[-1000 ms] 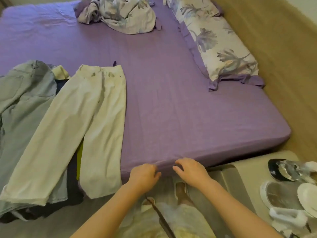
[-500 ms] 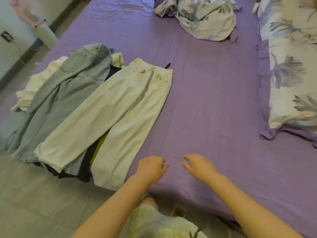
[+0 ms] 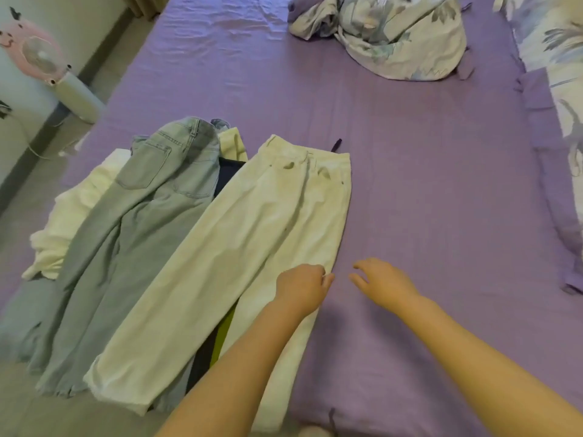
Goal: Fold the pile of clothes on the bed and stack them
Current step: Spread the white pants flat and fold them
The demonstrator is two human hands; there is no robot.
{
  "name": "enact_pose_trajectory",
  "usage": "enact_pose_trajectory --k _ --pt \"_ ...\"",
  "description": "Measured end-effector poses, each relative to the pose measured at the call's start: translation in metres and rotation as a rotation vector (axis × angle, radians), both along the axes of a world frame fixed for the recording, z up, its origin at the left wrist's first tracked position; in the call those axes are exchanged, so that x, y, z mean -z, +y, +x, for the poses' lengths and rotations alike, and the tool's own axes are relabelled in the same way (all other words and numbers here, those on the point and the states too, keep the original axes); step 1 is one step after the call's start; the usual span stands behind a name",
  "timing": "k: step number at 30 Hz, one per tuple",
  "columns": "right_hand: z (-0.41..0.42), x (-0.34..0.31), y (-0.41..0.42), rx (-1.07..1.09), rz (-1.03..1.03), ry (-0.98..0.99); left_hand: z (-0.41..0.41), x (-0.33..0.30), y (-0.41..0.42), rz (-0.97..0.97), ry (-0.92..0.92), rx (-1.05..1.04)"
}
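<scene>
Since a second ago our view has swung left and both hands have travelled up from the bed's near edge to the white trousers (image 3: 252,247), which now fill the middle of the frame instead of sitting at its left.

We judge the task barely begun. White trousers lie flat and unfolded, waistband toward the top of the frame, legs running down to the lower left and hanging past the mattress edge. To their left the grey-blue jeans (image 3: 132,231) sprawl unfolded too, over a cream garment (image 3: 72,222), with a dark piece (image 3: 228,175) and a strip of yellow-green (image 3: 225,332) showing between the two pairs. We see no folded stack anywhere, so every piece is left to do.

Our left hand (image 3: 301,287) sits at the right edge of the trousers' right leg, fingers curled under; it looks to be on the hem of the cloth, though whether it pinches it we cannot tell. Our right hand (image 3: 383,283) hovers just beside it over the purple sheet (image 3: 441,200), fingers loosely spread, holding nothing.

Farther out, a crumpled floral cover (image 3: 394,36) lies at the top, a floral pillow (image 3: 561,89) at the right edge, and a pink fan (image 3: 34,55) stands at upper left.
</scene>
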State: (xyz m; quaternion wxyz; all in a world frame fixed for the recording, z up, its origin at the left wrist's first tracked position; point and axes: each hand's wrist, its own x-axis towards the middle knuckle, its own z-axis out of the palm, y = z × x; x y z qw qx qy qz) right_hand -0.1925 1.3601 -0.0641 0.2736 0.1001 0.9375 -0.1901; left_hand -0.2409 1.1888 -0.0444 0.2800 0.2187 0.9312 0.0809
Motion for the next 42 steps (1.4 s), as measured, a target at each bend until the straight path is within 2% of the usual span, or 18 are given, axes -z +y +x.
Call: enact_pose_trajectory --k 8,21,28,32,36,39,42 --pt "-0.107 0.001 0.019 0.085 0.011 0.039 -0.119 0.013 0.014 0.014 0.023 -0.018" --pt "-0.243 0.092 0.065 0.100 -0.018 0.056 -0.282 0.097 0.057 -0.021 0.070 -0.083" --pt "-0.288 0.146 0.082 0.174 0.015 0.055 -0.354 0.147 0.077 -0.038 0.172 -0.032" --pt "-0.298 0.168 0.077 0.340 -0.089 -0.009 -0.371 0.174 0.076 -0.198 0.105 -0.138" --pt "-0.303 0.177 0.067 0.537 -0.182 0.117 -0.381 0.192 0.065 -0.252 0.024 -0.337" --pt "-0.305 0.174 0.066 0.773 -0.304 0.192 -0.383 0.198 0.059 -0.215 -0.053 -0.420" --pt "-0.307 0.171 0.066 0.803 -0.388 0.239 -0.383 0.195 0.058 -0.189 0.015 -0.440"
